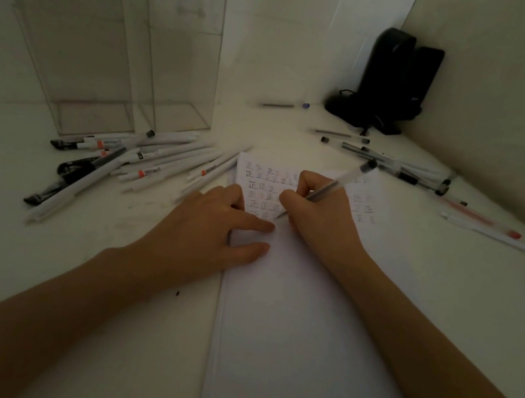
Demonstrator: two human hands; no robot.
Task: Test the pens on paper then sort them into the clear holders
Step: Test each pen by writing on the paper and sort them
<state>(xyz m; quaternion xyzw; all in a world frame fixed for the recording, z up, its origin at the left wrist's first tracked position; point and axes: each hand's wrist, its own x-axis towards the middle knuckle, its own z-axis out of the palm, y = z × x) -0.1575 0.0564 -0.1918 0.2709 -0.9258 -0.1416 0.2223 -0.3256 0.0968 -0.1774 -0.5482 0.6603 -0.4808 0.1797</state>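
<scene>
Pen (pixel 336 184) in right hand (pixel 324 214), tip on paper (pixel 288 307) — marks (pixel 259 176) faint

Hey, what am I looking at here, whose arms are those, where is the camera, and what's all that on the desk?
There is no machine here. This is one picture from a camera worn on a person's head, looking down at their own two arms. The left hand lies flat on the paper, seemingly to steady it. The right hand grips a clear pen with a black cap, its tip at the sheet beside rows of small test marks. Left of the paper lies a heap of white pens; to the right lie more loose pens. Behind the heap stand two clear holders, which look empty. The dark object in the corner is too dim to name.
</scene>
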